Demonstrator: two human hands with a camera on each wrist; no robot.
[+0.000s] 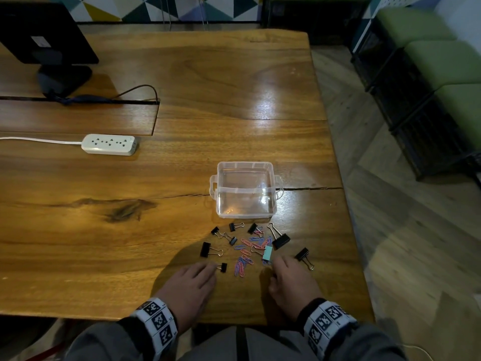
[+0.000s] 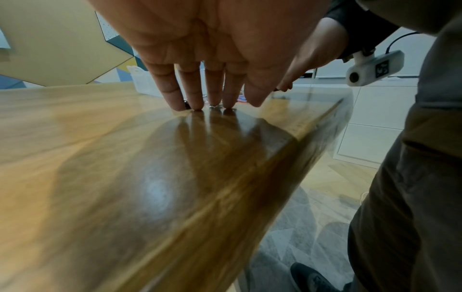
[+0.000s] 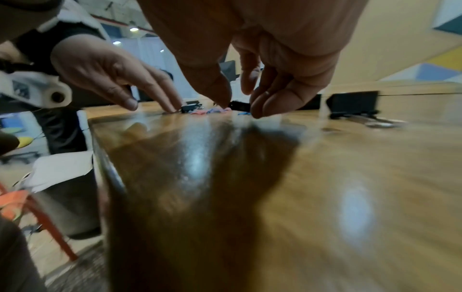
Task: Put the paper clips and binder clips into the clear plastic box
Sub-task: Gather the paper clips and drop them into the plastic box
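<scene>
Clear plastic box [image 1: 246, 190] at 12 o'clock of paper clips [image 1: 244, 259], binder clips [image 1: 281, 241] | left hand [image 2: 200, 59] fingers straight, together, tips on table [image 2: 125, 158] | right hand [image 3: 262, 69] loosely curled, holding nothing; clips light, slippery: pinch the wire.

Wooden counter [image 1: 182, 82]. White power strip [image 1: 109, 144] at left, cable running off left edge. Black monitor [image 1: 44, 35] on stand, far left corner. Green cushioned seats [image 1: 447, 66] at far right on floor.
</scene>
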